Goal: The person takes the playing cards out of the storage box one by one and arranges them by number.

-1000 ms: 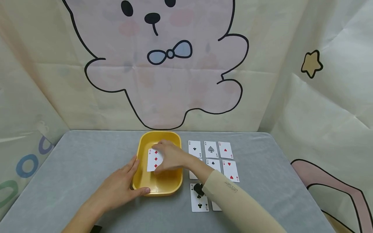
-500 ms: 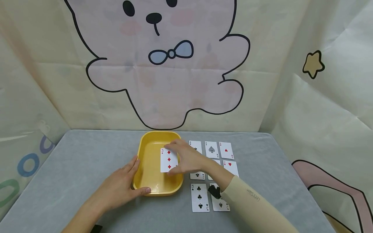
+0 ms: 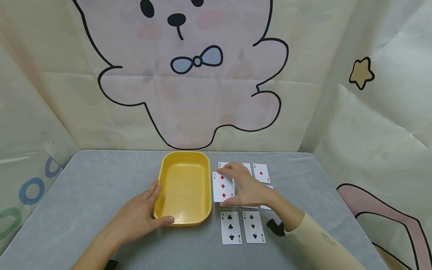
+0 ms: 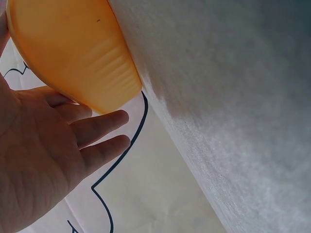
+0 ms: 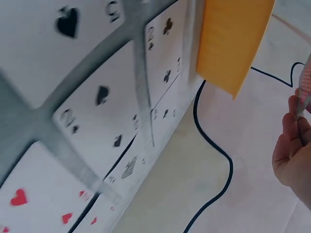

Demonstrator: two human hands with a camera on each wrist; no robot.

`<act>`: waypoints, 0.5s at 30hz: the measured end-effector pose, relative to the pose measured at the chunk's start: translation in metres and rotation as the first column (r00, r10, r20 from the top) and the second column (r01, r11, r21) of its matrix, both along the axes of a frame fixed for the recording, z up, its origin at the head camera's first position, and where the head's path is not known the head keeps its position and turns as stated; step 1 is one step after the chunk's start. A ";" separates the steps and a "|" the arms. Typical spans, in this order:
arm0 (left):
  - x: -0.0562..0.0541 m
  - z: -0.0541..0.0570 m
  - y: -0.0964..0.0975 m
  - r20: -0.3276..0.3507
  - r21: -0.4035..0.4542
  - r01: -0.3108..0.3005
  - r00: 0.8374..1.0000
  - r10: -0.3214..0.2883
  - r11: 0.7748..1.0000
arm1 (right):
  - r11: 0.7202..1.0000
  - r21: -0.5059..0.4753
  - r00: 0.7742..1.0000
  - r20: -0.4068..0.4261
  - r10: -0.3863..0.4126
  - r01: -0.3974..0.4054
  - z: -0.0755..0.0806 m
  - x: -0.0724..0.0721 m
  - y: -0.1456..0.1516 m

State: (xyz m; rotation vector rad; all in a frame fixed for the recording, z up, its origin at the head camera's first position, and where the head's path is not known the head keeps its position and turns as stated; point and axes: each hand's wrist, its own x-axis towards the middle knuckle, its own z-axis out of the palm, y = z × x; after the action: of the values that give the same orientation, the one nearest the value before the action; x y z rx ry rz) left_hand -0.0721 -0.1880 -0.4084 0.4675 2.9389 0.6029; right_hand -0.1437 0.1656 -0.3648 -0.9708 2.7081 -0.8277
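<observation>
A playing card [image 3: 222, 189], the three of diamonds, is pinched by its top and bottom edges between the thumb and fingers of my right hand [image 3: 248, 187]. It is face up and overlaps the left column of laid-out cards. In the right wrist view the right hand [image 5: 296, 155] shows at the right edge with a sliver of the card. My left hand [image 3: 143, 210] rests against the left side of a yellow tray [image 3: 160, 176], thumb along its near corner. The left wrist view shows the left hand's fingers [image 4: 99, 128] extended beside the tray's outer wall [image 4: 82, 53].
Rows of face-up cards lie right of the tray. The ace of hearts [image 3: 261, 173] is at the back; the three of clubs [image 3: 231, 228] and three of spades [image 3: 254, 227] are nearest. The right hand covers parts of the middle row. A printed cloth [image 3: 236, 101] stands behind the grey table [image 3: 111, 180].
My right hand has carried the three of diamonds from over the tray rightward to above the left card column. The left hand stays at the tray.
</observation>
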 end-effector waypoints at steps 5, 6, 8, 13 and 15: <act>-0.001 0.000 0.000 0.002 -0.002 0.003 1.000 -0.003 1.000 | 1.000 0.020 1.000 -0.016 -0.013 0.014 -0.004 0.010 0.021; -0.001 0.000 0.000 0.000 -0.001 0.004 1.000 -0.004 1.000 | 1.000 0.023 1.000 -0.023 -0.015 0.016 -0.006 0.012 0.026; 0.000 0.000 -0.001 -0.002 0.001 0.006 1.000 -0.006 1.000 | 1.000 0.021 0.999 -0.042 -0.014 0.015 -0.008 0.015 0.035; 0.000 0.000 -0.001 -0.005 0.002 0.005 1.000 -0.005 1.000 | 0.999 0.024 0.997 -0.066 -0.028 0.030 -0.013 0.027 0.060; 0.000 0.000 -0.001 -0.003 0.001 0.003 1.000 -0.003 1.000 | 0.998 0.041 0.998 -0.055 -0.044 0.047 -0.017 0.033 0.071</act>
State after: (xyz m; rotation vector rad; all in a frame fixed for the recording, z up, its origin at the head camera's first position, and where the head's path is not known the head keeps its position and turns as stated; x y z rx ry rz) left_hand -0.0722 -0.1890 -0.4088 0.4737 2.9403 0.6034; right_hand -0.1106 0.2364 -0.3814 -0.9392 2.7911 -0.7596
